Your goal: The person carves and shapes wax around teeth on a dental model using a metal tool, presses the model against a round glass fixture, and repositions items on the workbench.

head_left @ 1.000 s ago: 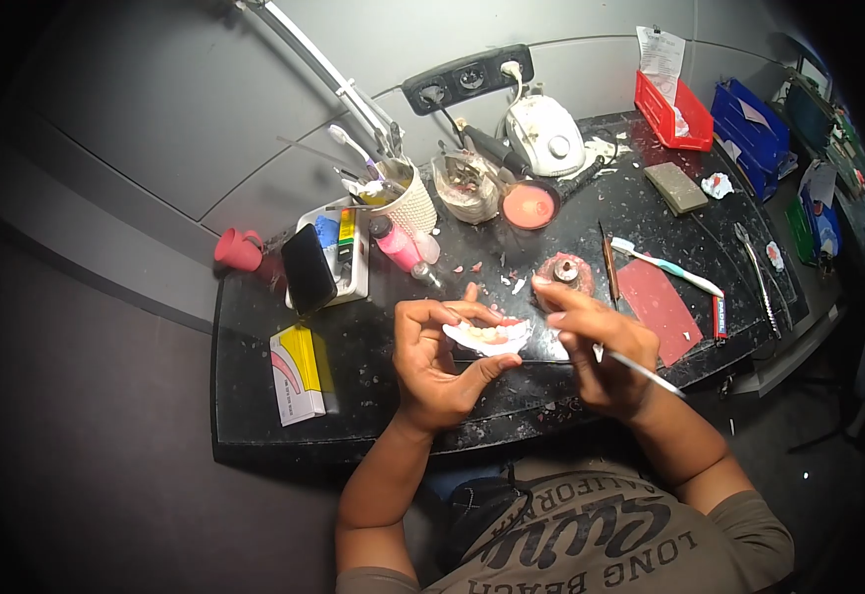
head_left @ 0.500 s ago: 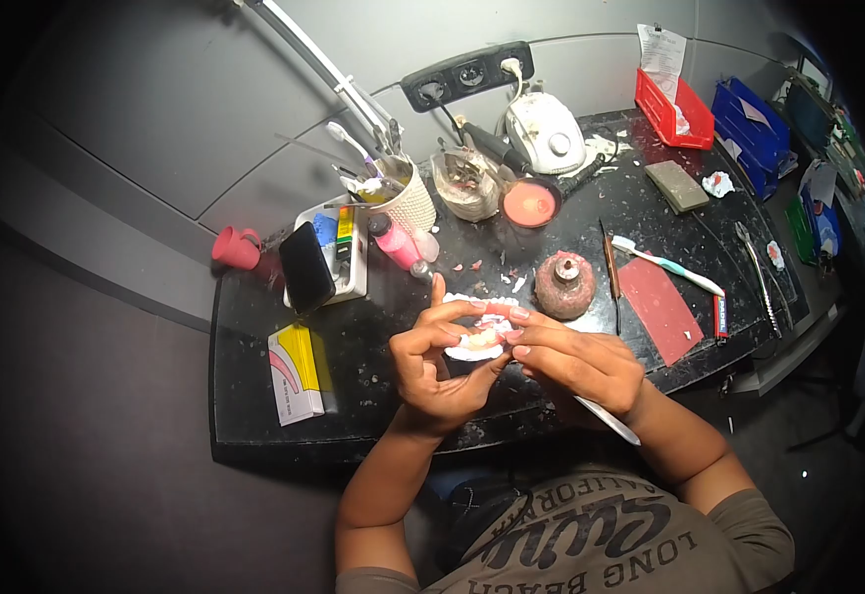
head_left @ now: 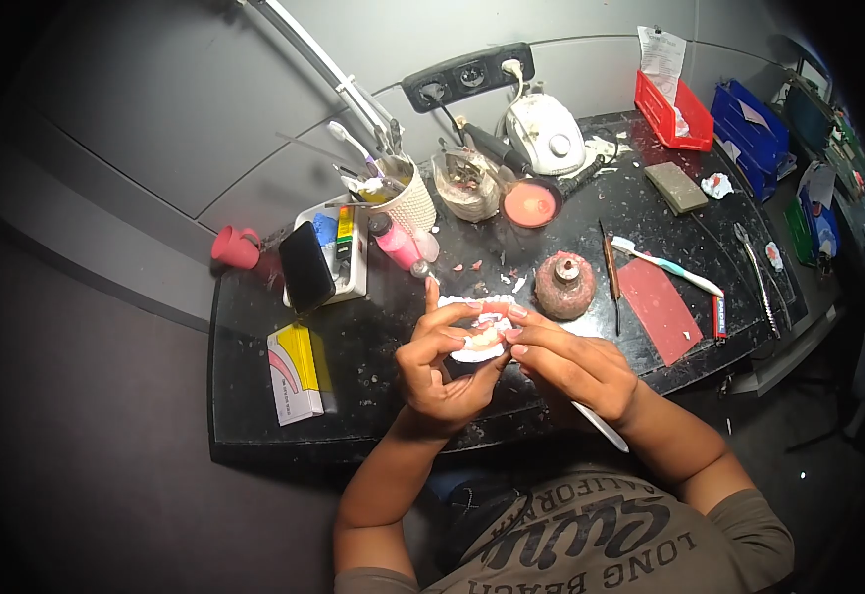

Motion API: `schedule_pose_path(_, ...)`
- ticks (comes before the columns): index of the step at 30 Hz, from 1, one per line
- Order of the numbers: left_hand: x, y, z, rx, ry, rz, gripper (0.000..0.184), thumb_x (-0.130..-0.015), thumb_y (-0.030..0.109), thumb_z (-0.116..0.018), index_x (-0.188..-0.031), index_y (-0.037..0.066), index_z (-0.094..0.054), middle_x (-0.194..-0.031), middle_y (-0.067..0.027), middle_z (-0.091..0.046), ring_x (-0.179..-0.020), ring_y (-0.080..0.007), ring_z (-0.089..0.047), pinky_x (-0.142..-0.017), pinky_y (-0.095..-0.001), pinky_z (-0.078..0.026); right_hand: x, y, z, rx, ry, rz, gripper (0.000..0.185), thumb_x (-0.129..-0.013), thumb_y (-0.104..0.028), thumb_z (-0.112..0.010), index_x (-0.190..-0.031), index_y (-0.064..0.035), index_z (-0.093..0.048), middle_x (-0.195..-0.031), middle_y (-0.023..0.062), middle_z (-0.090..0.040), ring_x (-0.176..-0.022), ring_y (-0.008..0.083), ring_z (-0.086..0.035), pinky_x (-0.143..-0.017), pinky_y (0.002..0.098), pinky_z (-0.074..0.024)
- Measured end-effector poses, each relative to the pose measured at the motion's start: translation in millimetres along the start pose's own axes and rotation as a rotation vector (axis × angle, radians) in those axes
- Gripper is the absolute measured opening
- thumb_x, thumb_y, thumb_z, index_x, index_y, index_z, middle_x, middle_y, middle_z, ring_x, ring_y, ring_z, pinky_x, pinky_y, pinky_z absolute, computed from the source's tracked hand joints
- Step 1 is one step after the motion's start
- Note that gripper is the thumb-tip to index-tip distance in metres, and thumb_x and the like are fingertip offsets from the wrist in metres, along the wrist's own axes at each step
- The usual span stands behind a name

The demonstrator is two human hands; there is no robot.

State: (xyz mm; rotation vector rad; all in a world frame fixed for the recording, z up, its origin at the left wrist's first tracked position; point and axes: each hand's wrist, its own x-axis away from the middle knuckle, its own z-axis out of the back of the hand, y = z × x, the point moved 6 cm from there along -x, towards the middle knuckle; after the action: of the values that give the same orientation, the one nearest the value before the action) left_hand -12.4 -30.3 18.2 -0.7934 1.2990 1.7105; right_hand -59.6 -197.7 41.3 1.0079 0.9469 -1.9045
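Note:
Between my two hands is a white and pink dental model (head_left: pixel 488 343) with teeth, lit brightly over the front part of the dark table. My left hand (head_left: pixel 444 371) grips its left side, with the fingers bent and the index finger raised. On the right, the fingertips of my right hand (head_left: pixel 576 364) press on the model. A white-handled tool (head_left: pixel 603 428) sticks out below my right palm; its tip is hidden. Behind the hands stands a round burner (head_left: pixel 564 285) with a metal top.
A pink sheet (head_left: pixel 658 311), a toothbrush (head_left: pixel 668 265) and a brown-handled tool (head_left: pixel 610 274) lie to the right. At the left are a phone (head_left: pixel 307 269), a yellow-white box (head_left: pixel 295 376) and a pink bottle (head_left: pixel 394 243). A red bin (head_left: pixel 674 111) stands at the back right.
My right hand has moved left and down onto the model, uncovering the burner. More of the model, with a second row of teeth, now shows between the hands. The white-handled tool has shifted left.

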Motion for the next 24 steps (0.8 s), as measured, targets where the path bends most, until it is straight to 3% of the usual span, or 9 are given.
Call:
schedule_pose_path(3,-2.0,-0.4,0.7,0.104,0.008,0.067,0.057,-0.082,-0.002,-0.084,-0.116,0.007,-0.039,-0.105,-0.0178,-0.067,-0.109,-0.0281,-0.069,-0.123,-0.0658,-0.022,0.0,1.1,1.2,-0.013,0.002,-0.007,0.028,-0.086,0.0,-0.077,-0.111,0.0086,-0.07,-0.114,0.0249,-0.072,-0.11,0.0368,-0.074,-0.082,0.0381,-0.0631)
schedule_pose_path(6,0.0,-5.4,1.5,0.167,0.009,0.187,0.059,-0.084,0.008,-0.087,-0.115,0.008,-0.037,-0.108,-0.021,-0.067,-0.108,-0.0277,-0.069,-0.123,-0.065,-0.026,-1.4,1.1,3.4,-0.008,-0.011,0.001,0.027,-0.087,0.0,-0.076,-0.111,0.0086,-0.07,-0.115,0.0257,-0.072,-0.11,0.0367,-0.074,-0.083,0.0384,-0.0633)
schedule_pose_path(15,-2.9,-12.3,-0.9,0.417,-0.01,0.396,0.058,-0.083,-0.004,-0.084,-0.116,0.007,-0.038,-0.107,-0.0163,-0.068,-0.106,-0.0214,-0.068,-0.121,-0.0597,-0.031,-0.6,4.5,5.4,-0.018,-0.039,0.007,0.027,-0.086,0.0,-0.074,-0.112,0.0087,-0.07,-0.112,0.0238,-0.073,-0.108,0.0354,-0.075,-0.083,0.0384,-0.064)
schedule_pose_path(24,-2.2,-16.8,-1.8,0.519,-0.029,0.576,0.059,-0.082,-0.006,-0.085,-0.117,0.005,-0.038,-0.105,-0.0163,-0.069,-0.101,-0.0176,-0.07,-0.109,-0.0407,-0.049,-1.5,6.2,6.3,-0.03,-0.047,-0.008,0.026,-0.085,0.002,-0.073,-0.11,0.0096,-0.069,-0.111,0.023,-0.073,-0.104,0.0341,-0.075,-0.085,0.0387,-0.0647)
